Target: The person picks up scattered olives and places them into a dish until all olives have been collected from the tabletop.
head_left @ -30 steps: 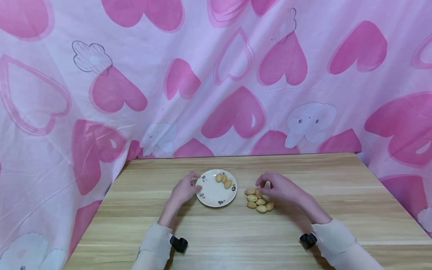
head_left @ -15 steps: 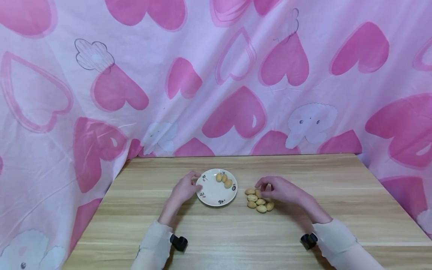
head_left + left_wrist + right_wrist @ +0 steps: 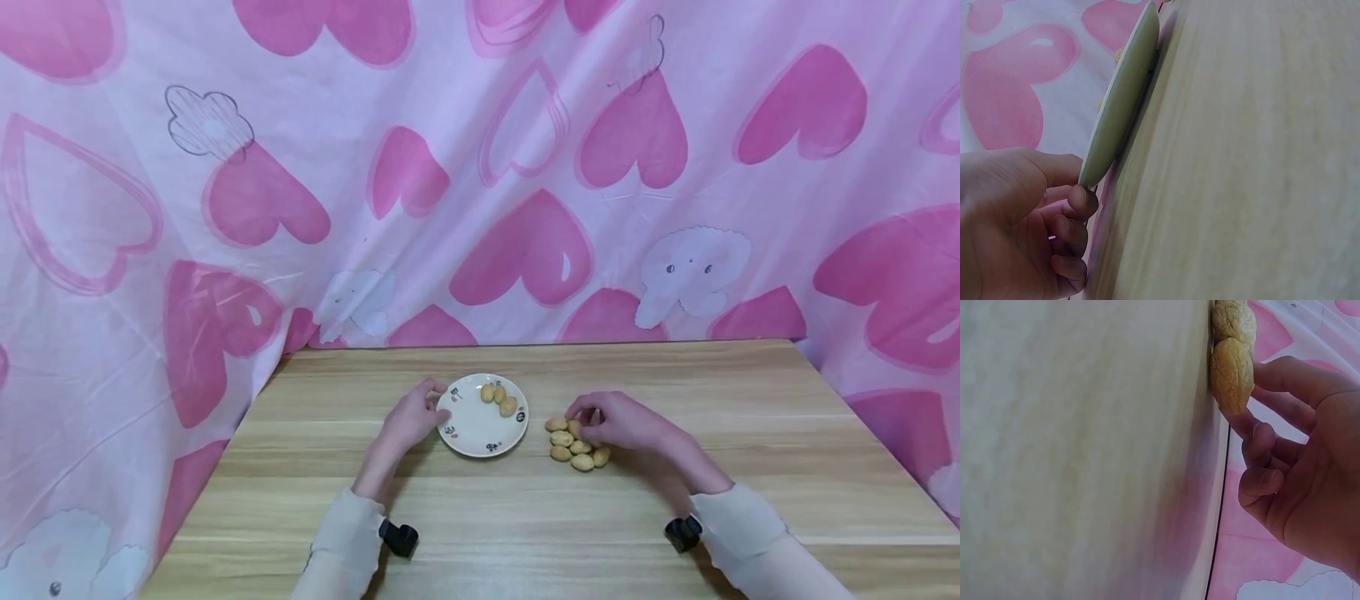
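My left hand (image 3: 408, 418) pinches the left rim of a small white plate (image 3: 472, 433) with dark and red printed motifs. In the left wrist view the thumb lies over the rim of the plate (image 3: 1119, 106) and curled fingers sit under it. Three wrinkled tan nuts (image 3: 507, 406) lie at the plate's far right. Right of the plate, several more such nuts (image 3: 561, 438) are grouped on the table. At the far side of this group, my right hand (image 3: 618, 421) pinches a nut (image 3: 575, 428) between thumb and index finger, partly hidden. Nearer nuts (image 3: 1233, 375) overlap those fingertips in the right wrist view.
The wooden table (image 3: 480, 517) reaches back to a pink cloth (image 3: 517, 250) with hearts, hanging behind and at both sides. Black wrist cameras (image 3: 399, 538) sit at both pale sleeves. The nut group stands a short gap away from the plate.
My right hand has come down slightly and closed its thumb and index finger on a nut at the group's far side. The left hand and plate stay in place.
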`<state>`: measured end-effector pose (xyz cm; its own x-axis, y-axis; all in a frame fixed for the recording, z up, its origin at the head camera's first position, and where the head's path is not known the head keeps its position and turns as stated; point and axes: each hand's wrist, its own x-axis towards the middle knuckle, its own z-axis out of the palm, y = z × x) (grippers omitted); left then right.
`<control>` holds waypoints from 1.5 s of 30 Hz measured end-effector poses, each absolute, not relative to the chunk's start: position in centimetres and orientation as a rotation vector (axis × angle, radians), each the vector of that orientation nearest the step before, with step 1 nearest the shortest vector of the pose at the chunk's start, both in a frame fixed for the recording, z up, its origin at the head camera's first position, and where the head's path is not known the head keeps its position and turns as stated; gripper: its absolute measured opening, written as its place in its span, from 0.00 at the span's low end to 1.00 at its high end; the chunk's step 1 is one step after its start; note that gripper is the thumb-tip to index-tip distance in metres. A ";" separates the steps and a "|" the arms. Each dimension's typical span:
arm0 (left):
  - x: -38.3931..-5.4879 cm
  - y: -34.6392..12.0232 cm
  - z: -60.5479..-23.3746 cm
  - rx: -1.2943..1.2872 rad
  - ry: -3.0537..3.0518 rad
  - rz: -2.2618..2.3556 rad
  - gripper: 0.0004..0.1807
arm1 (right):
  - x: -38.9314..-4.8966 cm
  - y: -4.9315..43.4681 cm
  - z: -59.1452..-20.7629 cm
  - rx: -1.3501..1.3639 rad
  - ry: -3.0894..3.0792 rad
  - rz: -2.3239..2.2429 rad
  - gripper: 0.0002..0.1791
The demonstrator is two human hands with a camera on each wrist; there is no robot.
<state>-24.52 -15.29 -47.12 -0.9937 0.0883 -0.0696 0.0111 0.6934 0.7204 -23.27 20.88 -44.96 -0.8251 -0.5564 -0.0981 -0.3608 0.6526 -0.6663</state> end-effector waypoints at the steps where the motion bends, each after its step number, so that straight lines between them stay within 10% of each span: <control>1: -24.5 -15.3 -47.2 0.082 2.800 1.189 0.25 | -23.3 20.9 -45.0 -0.739 2.584 -0.947 0.12; 45: -24.7 -15.4 -47.3 0.067 2.819 1.148 0.25 | -24.4 16.1 -42.6 -0.761 2.693 -0.907 0.15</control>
<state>-24.69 -15.37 -47.30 -0.9943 0.0773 -0.0732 0.0042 0.7152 0.6989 -24.44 16.09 -42.64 -0.8476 -0.5301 -0.0237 -0.4077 0.6791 -0.6104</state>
